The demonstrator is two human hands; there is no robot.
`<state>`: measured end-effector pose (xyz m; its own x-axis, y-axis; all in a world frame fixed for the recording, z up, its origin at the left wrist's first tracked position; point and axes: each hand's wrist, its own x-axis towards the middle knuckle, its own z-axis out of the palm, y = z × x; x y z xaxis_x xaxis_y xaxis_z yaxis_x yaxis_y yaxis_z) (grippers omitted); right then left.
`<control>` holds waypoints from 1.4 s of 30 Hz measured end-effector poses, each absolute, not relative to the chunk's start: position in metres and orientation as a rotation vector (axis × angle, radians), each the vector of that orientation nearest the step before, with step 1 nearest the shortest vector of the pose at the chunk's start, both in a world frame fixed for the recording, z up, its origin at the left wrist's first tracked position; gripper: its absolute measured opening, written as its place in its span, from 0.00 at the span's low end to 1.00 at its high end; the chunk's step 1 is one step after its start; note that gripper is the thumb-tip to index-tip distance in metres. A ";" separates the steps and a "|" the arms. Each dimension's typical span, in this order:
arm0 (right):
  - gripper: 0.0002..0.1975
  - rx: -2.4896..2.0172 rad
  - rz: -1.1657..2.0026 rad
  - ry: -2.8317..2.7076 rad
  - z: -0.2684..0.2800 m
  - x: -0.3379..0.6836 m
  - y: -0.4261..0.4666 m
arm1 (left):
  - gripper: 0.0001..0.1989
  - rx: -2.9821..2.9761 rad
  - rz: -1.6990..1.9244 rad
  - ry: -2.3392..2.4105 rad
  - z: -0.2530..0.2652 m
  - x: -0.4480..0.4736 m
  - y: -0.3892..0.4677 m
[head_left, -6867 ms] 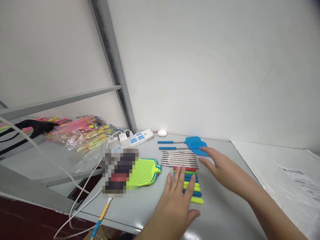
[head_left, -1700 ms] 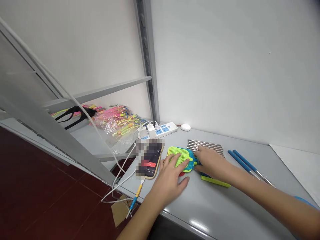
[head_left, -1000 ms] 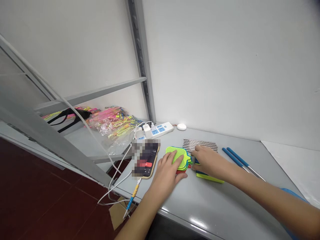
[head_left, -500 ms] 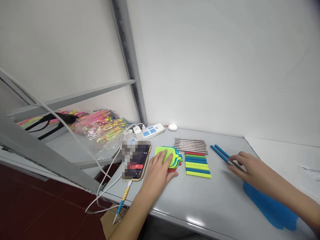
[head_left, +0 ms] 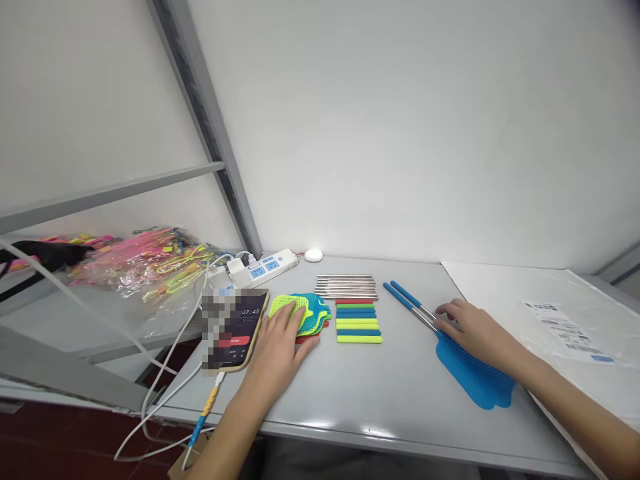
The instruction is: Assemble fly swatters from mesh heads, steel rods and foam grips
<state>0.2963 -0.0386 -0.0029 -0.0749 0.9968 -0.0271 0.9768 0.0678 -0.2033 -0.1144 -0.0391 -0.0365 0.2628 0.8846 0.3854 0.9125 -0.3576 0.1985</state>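
Observation:
My left hand [head_left: 280,347] lies flat with fingers stretched over a stack of loose fly swatter heads [head_left: 311,313] in yellow-green, blue and red. At the right, two assembled fly swatters [head_left: 467,367] rest on the table, with blue handles, metal shafts and overlapping blue heads. My right hand [head_left: 465,327] hovers over where shafts and heads meet, its thumb and fingers apart, and partly hides them. Between the hands lies a row of coloured handle sleeves [head_left: 357,325] in red, green, blue and yellow. Several metal rods [head_left: 346,287] lie side by side behind the sleeves.
A phone [head_left: 245,330] on a charging cable lies left of my left hand. Behind it are a power strip [head_left: 280,262] and a small white round device [head_left: 313,255]. A white plastic package [head_left: 505,283] covers the right side. Bagged colourful items [head_left: 150,260] fill the left shelf.
My right hand has loosened from the fly swatter shafts, and the two swatters now lie on the table. My left hand stays on the stack. The view has shifted to the right.

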 end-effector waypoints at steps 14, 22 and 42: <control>0.12 -2.062 0.116 -2.164 0.008 0.284 -0.011 | 0.21 -2.478 -0.709 -1.477 -0.021 -0.097 -0.050; 0.18 -1.759 -0.313 -2.227 0.060 0.281 -0.023 | 0.20 -2.536 -0.992 -1.251 0.006 -0.040 -0.061; 0.08 -1.229 0.042 -2.809 0.044 0.209 -0.129 | 0.07 -2.779 -0.397 -1.076 0.025 0.004 -0.126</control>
<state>0.2091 -0.1287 0.0439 -0.6764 0.7342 0.0578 0.7322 0.6789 -0.0554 0.0038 -0.1260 0.0247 0.7101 0.6409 0.2915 0.6766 -0.7357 -0.0305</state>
